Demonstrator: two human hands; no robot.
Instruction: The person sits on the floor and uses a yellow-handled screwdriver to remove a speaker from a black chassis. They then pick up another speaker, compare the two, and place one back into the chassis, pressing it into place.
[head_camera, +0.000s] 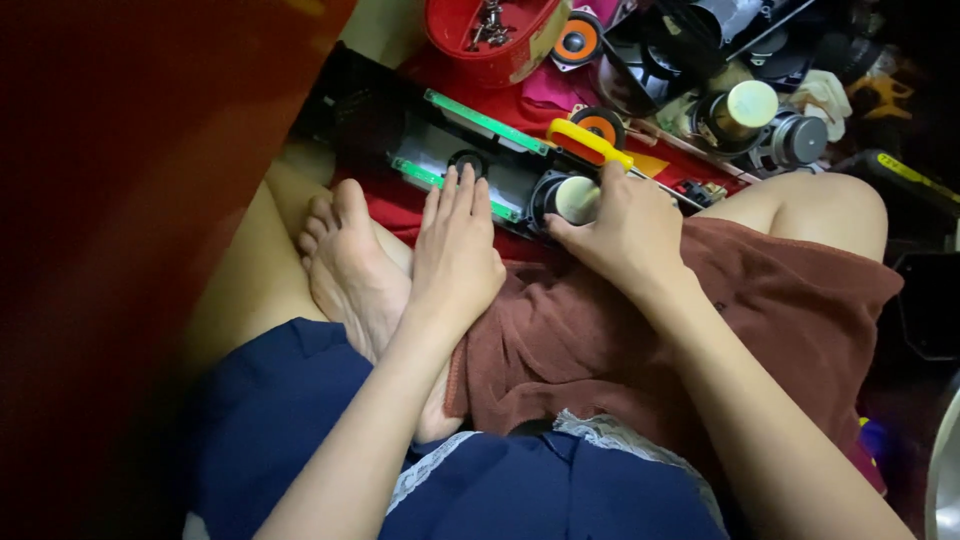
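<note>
A long black speaker housing (400, 135) with green circuit strips lies across my lap, its small round drivers showing. My left hand (455, 250) rests flat on its near edge, fingers together and straight, holding nothing. My right hand (620, 235) grips a small round speaker driver (575, 198) with a pale cap at the housing's right end. A yellow-handled tool (590, 143) lies just above my right hand's fingers; whether they touch it I cannot tell.
A red bowl (520, 55) with screws stands at the top. Loose speaker drivers (745, 110) and parts crowd the top right. A brown cloth (600, 330) covers my lap, my bare foot (350, 260) beside it. A dark red surface (120, 200) fills the left.
</note>
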